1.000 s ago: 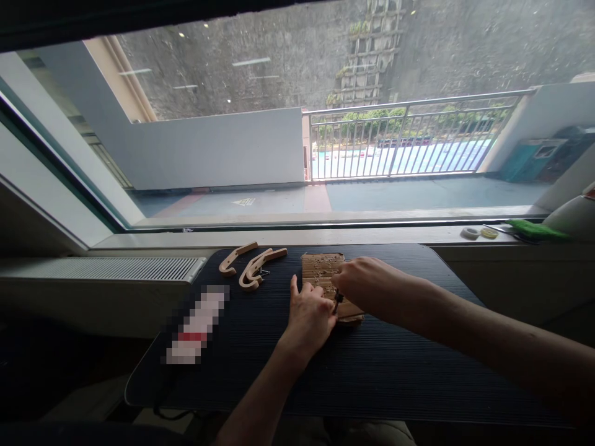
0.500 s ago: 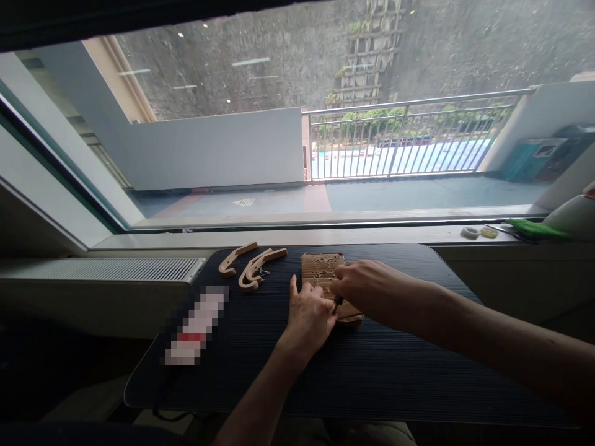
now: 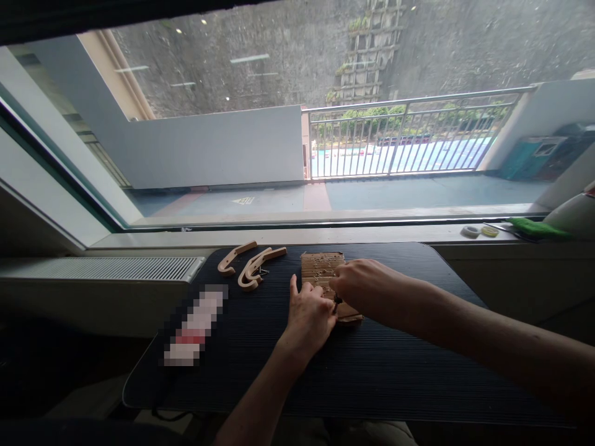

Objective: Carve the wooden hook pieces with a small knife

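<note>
A brown corrugated cardboard piece (image 3: 323,261), its ridged face dotted with holes, lies on the dark table. My left hand (image 3: 310,316) rests on its left near part and holds it down, fingers bent, the little finger stuck out. Closed in a fist above it, my right hand (image 3: 356,277) grips what looks like a screwdriver (image 3: 337,300). Its dark shaft points down at the cardboard beside my left fingertips; the handle is hidden in the fist, and so is its contact point.
Several pale wooden hooks (image 3: 251,272) lie at the table's far left, with small metal screws (image 3: 264,271) beside them. A blurred-out pinkish item (image 3: 198,325) is nearer me. Tape rolls (image 3: 470,231) and a green thing (image 3: 537,228) sit on the windowsill (image 3: 325,236).
My right hand has turned slightly with the tool, staying over the same spot. My left hand and the cardboard keep their place.
</note>
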`<move>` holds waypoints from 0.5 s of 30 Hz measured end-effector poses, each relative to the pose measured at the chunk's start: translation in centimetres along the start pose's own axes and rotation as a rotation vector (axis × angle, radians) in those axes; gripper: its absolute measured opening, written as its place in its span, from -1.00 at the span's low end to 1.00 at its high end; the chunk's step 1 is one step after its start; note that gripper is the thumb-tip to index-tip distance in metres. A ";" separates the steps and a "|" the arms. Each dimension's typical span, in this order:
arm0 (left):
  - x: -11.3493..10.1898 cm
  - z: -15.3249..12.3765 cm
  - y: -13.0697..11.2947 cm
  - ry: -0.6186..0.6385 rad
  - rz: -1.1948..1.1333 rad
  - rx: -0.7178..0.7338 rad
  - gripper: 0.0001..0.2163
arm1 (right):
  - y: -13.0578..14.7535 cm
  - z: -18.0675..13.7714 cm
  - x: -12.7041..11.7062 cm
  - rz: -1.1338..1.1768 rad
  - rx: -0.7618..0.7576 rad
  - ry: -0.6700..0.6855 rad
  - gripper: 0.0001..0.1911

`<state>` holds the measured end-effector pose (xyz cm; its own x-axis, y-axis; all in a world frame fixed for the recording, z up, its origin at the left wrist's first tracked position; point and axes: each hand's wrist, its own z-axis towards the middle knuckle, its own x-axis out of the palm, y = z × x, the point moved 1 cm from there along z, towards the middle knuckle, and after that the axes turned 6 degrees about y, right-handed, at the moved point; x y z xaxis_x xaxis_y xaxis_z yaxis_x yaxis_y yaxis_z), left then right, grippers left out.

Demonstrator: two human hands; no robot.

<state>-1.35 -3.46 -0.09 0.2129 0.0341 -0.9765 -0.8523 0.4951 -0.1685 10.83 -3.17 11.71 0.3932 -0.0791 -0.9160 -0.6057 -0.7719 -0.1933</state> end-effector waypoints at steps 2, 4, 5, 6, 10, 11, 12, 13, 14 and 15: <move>-0.1 0.0 0.0 0.011 0.004 -0.002 -0.87 | 0.1 0.1 0.0 -0.025 -0.006 0.000 -0.79; -0.2 0.0 0.0 0.026 0.008 -0.006 -0.86 | 0.2 0.1 -0.2 -0.025 0.002 0.006 -0.81; -0.2 -0.1 0.0 0.032 0.007 -0.008 -0.86 | 0.2 0.1 -0.3 -0.007 0.018 0.014 -0.83; -0.3 -0.1 0.0 0.038 0.005 -0.013 -0.86 | 0.2 0.0 -0.5 0.019 0.039 0.021 -0.84; -0.3 0.0 0.0 0.068 -0.004 -0.033 -0.87 | 0.3 -0.7 -1.2 0.121 0.067 0.017 -0.81; -0.2 0.0 0.0 0.071 -0.003 -0.035 -0.86 | 0.4 -0.9 -1.3 0.130 0.048 0.015 -0.80; -0.2 0.0 0.0 0.072 -0.002 -0.036 -0.85 | 0.4 -1.0 -1.4 0.131 0.027 0.019 -0.79; -0.2 0.0 0.0 0.070 -0.002 -0.034 -0.84 | 0.5 -1.0 -1.4 0.130 0.012 0.022 -0.79; -0.2 0.0 0.0 0.064 -0.001 -0.032 -0.84 | 0.5 -1.0 -1.3 0.123 0.004 0.022 -0.78; -0.2 0.0 0.0 0.059 0.000 -0.027 -0.83 | 0.5 -0.9 -1.3 0.112 0.003 0.024 -0.77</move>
<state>-1.41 -3.52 0.13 0.1854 -0.0178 -0.9825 -0.8651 0.4713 -0.1718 10.66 -4.08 13.11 0.3391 -0.1803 -0.9233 -0.6488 -0.7555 -0.0908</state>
